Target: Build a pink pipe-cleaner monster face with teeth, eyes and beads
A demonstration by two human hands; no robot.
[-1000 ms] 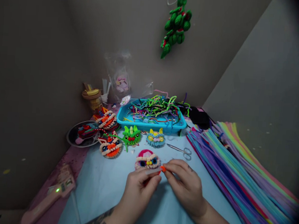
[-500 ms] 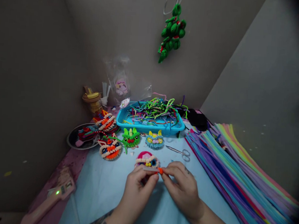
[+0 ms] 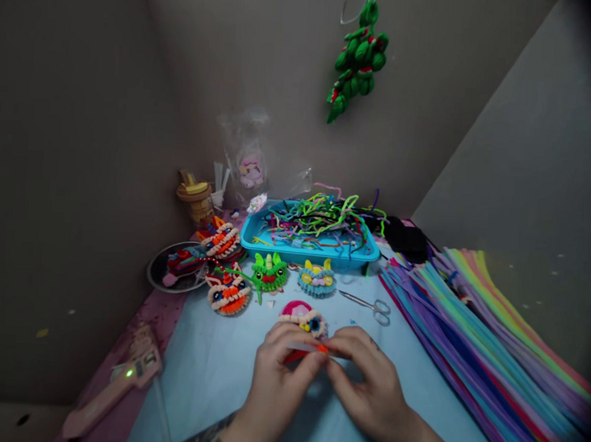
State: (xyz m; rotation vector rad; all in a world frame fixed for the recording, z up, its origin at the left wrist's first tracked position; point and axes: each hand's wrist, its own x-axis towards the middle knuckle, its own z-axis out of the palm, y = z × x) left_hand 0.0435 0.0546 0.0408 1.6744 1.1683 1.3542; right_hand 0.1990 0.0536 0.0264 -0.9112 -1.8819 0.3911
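Observation:
My left hand is closed, its thumb and fingers gripping a pale, thin strip. At the strip's right end is a short orange piece of pipe cleaner, pinched between the fingertips of both hands. My right hand is closed on that piece from the right side. More orange-red shows under the strip, partly hidden by the left fingers. Just beyond the hands lies a pink and cream pipe-cleaner lion head, its lower part covered by my fingers.
Behind are green, blue and orange pipe-cleaner heads, and scissors. A blue tray holds tangled scraps. Long pipe cleaners cover the right side. A lit pink glue gun lies left, near a metal bowl.
The camera view has shifted, so the scene sits further right. My hands have come closer together, with the right fingertips now nearer the left thumb at the orange piece.

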